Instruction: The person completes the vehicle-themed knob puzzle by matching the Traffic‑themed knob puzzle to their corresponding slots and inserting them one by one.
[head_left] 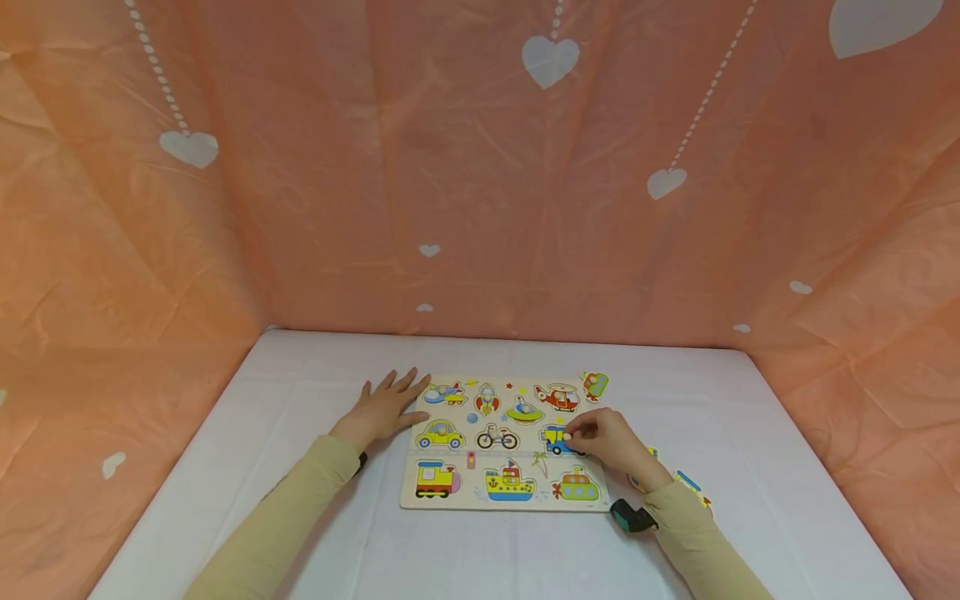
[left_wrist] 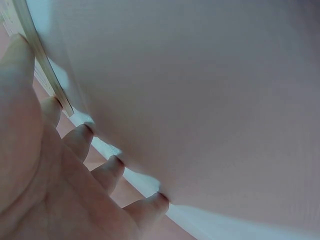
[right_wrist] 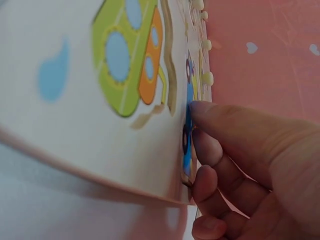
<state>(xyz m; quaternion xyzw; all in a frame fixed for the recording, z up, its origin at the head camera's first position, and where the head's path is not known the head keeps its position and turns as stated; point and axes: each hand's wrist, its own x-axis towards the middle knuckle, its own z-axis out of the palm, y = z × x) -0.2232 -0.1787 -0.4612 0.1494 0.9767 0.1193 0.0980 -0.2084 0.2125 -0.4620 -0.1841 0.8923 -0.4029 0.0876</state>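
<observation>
A wooden knob puzzle board (head_left: 472,502) with vehicle pictures lies on the white table. My right hand (head_left: 611,439) is at its right side, thumb and fingertips pinching the knob of a blue and yellow bus piece (head_left: 555,439). In the right wrist view the bus piece (right_wrist: 189,117) sits at its outlined place, and my fingers hide part of it. My left hand (head_left: 382,412) lies spread at the board's upper left edge, the thumb over the edge. The left wrist view shows its fingers (left_wrist: 107,172) apart, holding nothing.
A green submarine piece (head_left: 596,385) lies by the upper right corner. More loose pieces (head_left: 688,482) lie partly hidden under the right forearm. Above the bus are a helicopter (head_left: 558,397) and a flying saucer (head_left: 525,410). Orange curtain (head_left: 480,208) encloses the table.
</observation>
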